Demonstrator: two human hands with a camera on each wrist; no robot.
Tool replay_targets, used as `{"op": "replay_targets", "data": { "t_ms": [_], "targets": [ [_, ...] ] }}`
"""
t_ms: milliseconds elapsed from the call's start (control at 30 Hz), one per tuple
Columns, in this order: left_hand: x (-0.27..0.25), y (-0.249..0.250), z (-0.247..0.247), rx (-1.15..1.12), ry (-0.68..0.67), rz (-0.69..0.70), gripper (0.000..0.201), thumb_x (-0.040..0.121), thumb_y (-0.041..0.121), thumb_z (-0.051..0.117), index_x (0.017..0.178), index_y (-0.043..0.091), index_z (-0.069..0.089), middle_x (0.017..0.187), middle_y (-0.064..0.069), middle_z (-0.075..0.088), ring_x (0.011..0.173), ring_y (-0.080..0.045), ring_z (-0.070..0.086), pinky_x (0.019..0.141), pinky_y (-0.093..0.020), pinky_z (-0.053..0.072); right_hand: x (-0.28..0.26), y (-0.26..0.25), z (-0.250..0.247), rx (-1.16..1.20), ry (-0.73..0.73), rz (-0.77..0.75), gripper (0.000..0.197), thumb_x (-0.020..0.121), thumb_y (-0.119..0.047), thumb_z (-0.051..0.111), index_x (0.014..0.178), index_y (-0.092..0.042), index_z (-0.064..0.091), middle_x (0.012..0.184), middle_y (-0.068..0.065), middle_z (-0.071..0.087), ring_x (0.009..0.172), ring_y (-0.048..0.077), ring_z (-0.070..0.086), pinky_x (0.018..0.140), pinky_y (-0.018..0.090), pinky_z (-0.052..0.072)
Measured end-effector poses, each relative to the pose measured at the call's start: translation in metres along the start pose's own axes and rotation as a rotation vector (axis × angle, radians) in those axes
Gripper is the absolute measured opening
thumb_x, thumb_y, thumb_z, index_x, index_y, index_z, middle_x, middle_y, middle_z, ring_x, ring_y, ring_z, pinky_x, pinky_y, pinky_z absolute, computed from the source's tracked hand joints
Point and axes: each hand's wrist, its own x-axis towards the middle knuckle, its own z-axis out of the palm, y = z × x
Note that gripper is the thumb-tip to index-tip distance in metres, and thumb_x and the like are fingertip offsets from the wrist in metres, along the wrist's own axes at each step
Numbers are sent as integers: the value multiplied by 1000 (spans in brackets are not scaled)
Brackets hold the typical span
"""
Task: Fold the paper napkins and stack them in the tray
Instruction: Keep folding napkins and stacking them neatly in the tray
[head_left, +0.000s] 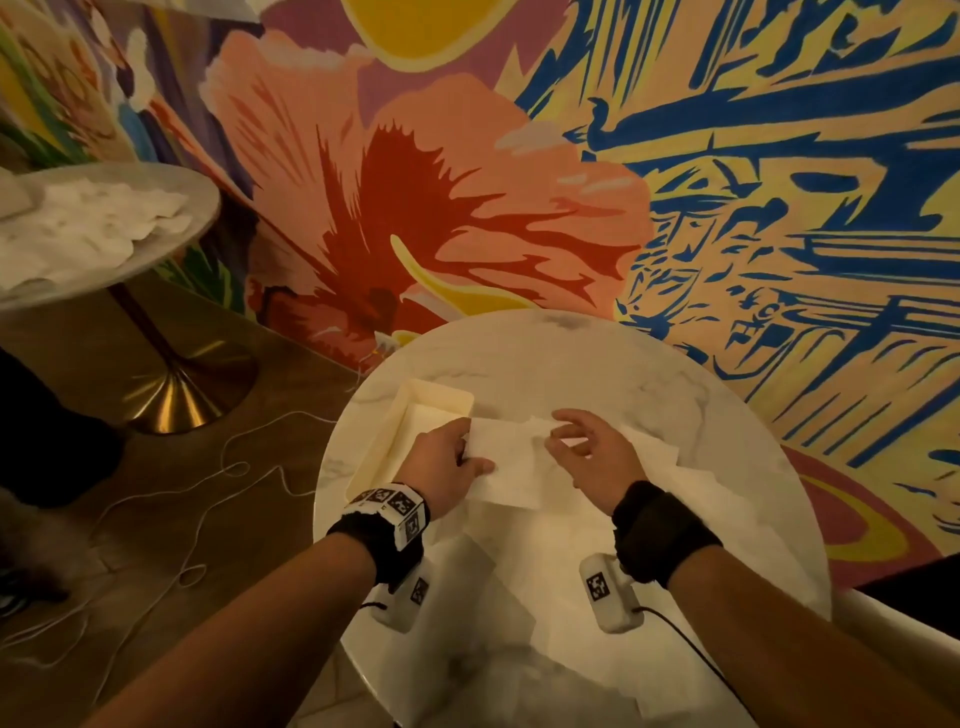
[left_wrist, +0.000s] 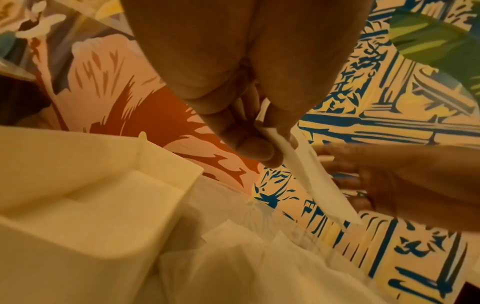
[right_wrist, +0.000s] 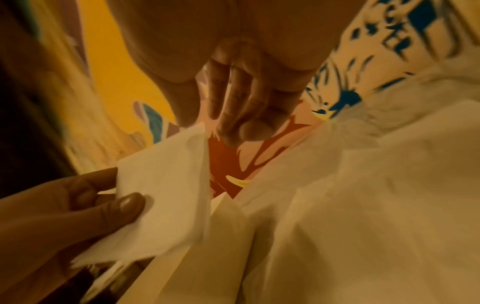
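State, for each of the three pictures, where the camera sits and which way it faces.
Head: worn on the head, facing down at the round white marble table; both forearms show.
Left wrist: looks along the left hand, which pinches the white paper napkin.
Right wrist: looks along the right hand, fingers loose.
All three views share the napkin; head and left wrist share the cream rectangular tray.

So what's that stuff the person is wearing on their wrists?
Both forearms are bare, with no sleeves. The left wrist wears a black fabric band with a white strip of black-and-white square code markers. The right wrist wears a plain fuzzy black band. Under each wrist hangs a small white box carrying one code marker, with a thin black cable.
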Motion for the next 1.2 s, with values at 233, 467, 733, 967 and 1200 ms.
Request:
{"op": "replay_targets", "data": {
  "t_ms": [233, 467, 733, 967, 1200],
  "targets": [
    [-4, -25, -36, 142, 47, -15, 22, 89, 28, 71, 106, 16, 62, 90, 2, 66, 85, -19, 60, 70, -27, 45, 44, -36, 41, -411, -189, -171, 6, 90, -25, 68, 89, -31, 71, 92, -12, 69, 83, 5, 59, 80, 20, 44],
    [-3, -73, -83, 97, 130, -205, 22, 90, 21, 71, 110, 28, 65, 98, 6, 73, 84, -11, 68, 80, -28, 55, 73, -55, 90, -490, -204, -149, 5, 89, -26, 69, 87, -26, 74, 89, -7, 70, 87, 12, 63, 83, 23, 49],
    [-7, -121, -98, 186, 124, -337, 21, 89, 18, 71, 110, 23, 68, 98, 8, 69, 85, -10, 64, 80, -28, 54, 91, -45, 139, -612, -256, 46, 13, 86, -27, 69, 73, -32, 70, 93, -6, 72, 89, 17, 66, 87, 29, 54],
    [-5, -128, -91, 153, 121, -355, 20, 92, 11, 65, 107, 24, 69, 89, 10, 69, 81, -7, 65, 81, -30, 57, 86, -36, 161, -774, -375, 114, 14, 88, -24, 66, 75, -27, 70, 89, -6, 71, 90, 17, 66, 86, 30, 56],
    [-3, -131, -92, 133, 104, -350, 22, 93, 9, 62, 109, 23, 69, 85, 11, 70, 77, -5, 65, 76, -26, 56, 83, -29, 172, -893, -377, 133, 12, 89, -29, 64, 87, -29, 76, 99, -9, 73, 94, 18, 66, 87, 32, 55]
  ]
}}
